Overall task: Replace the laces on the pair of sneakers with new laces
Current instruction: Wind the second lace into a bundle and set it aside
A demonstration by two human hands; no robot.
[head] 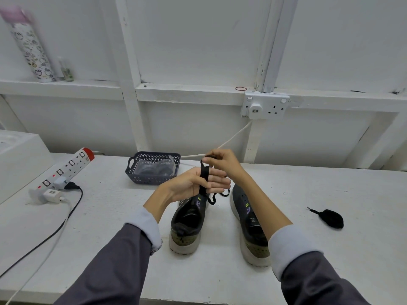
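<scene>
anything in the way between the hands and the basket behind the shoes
Nothing visible stands between the left hand and the basket just beyond it. Both hands are busy with the black lace, though, with the right hand pinching its upper end.

White table (308,271), long, set against the wall. Near centre: left sneaker (187,227) and right sneaker (248,223), side by side, heels near, apart. Far centre: dark basket (141,179). Far left: power strip (66,168), white charger (51,194) beside it, black cable (55,230) running toward the near left edge. Right: black lace bundle (330,217), well apart from the sneakers
</scene>
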